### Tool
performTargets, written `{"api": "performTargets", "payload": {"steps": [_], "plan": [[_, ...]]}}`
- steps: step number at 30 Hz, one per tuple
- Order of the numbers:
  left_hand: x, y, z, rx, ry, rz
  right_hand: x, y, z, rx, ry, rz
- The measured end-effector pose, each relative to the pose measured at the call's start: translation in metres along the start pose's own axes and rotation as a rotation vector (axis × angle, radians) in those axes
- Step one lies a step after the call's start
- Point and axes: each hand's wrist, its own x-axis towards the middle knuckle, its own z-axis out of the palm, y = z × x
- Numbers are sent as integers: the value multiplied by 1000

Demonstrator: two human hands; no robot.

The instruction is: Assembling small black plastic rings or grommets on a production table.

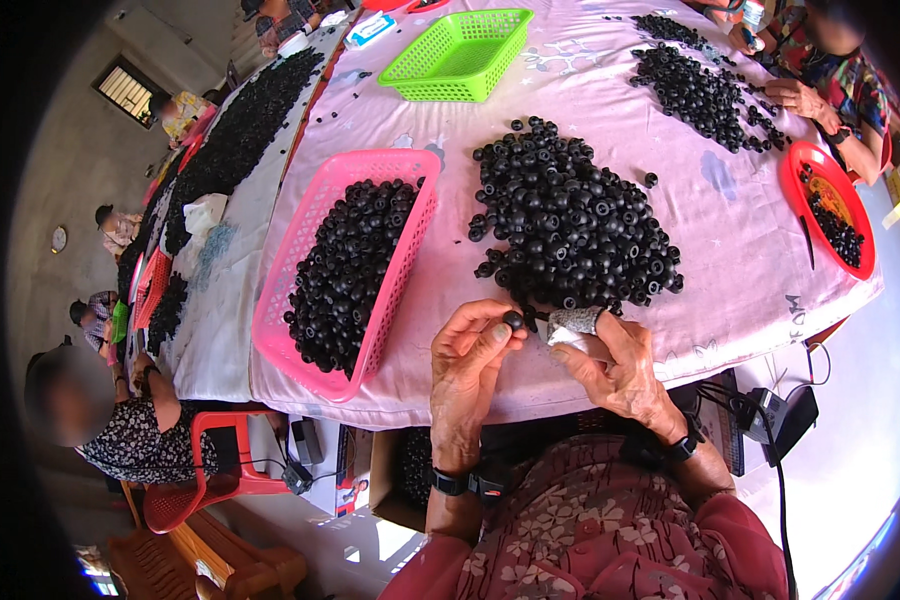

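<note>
At the table's near edge, my left hand [467, 360] pinches a small round black bead-like piece [513, 320] between thumb and fingers. Close to its right, my right hand [620, 370] is closed around a grey and white cloth-like wrap [578, 330]; whether a tool sits inside it is hidden. A thin dark bit shows between the two hands, too small to name. Just beyond them lies a large pile of black bead-like pieces [570, 220], many with a round hole. To the left, a pink plastic basket [270, 330] holds many more such pieces.
A green basket [450, 85] stands at the far side of the pink cloth. At right is a red tray [795, 190] with black pieces, near another person's hand [800, 100] and pile. Cables [782, 500] hang off the near right edge; a red chair [235, 455] stands left.
</note>
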Motion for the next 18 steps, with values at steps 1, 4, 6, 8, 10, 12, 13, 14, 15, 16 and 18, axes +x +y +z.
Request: {"api": "performTargets", "payload": {"steps": [1, 4, 6, 8, 10, 12, 13, 14, 15, 16, 18], "plan": [[1, -2, -1, -1, -1, -3, 0, 1, -1, -2, 1, 2], [2, -5, -1, -11, -29, -9, 0, 2, -2, -35, -47, -2], [2, -7, 0, 17, -52, 3, 3, 3, 2, 37, 17, -107], [2, -10, -1, 30, -54, 4, 2, 4, 2, 26, 5, -106], [2, -12, -2, 42, -58, 10, 2, 5, 3, 14, -8, -109], [2, -13, -2, 33, -51, 23, 2, 7, 5, 44, 15, -133], [2, -14, -2, 32, -52, 22, 1, 8, 5, 43, 15, -132], [2, -14, -2, 35, -53, 29, 1, 8, 5, 38, 10, -131], [2, -15, -2, 39, -53, 36, 1, 9, 5, 34, 4, -130], [2, -15, -2, 39, -53, 36, 1, 8, 4, 34, 4, -129], [1, -14, -3, 37, -70, 46, 1, 6, 3, 25, 0, -122]]}}
